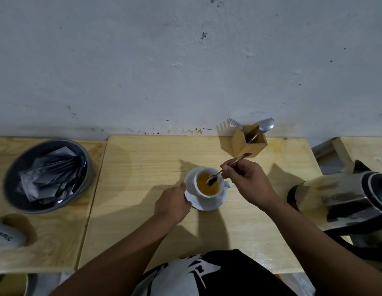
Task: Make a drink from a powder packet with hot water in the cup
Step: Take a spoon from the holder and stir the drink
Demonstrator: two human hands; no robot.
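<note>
A white cup point(201, 195) holding orange liquid stands on a white saucer point(215, 205) in the middle of the wooden table. My right hand point(247, 180) pinches a small metal spoon point(215, 176), whose bowl hangs just above the liquid. My left hand point(174, 205) grips the left edge of the saucer. A grey bowl point(12, 189) at the left holds several silvery powder packets point(51, 174).
A steel electric kettle point(344, 199) with a black lid stands at the right edge. A wooden holder point(241, 144) with a fork and a spoon sits by the wall behind the cup. A white object point(6, 233) lies at the far left. The wall runs close behind.
</note>
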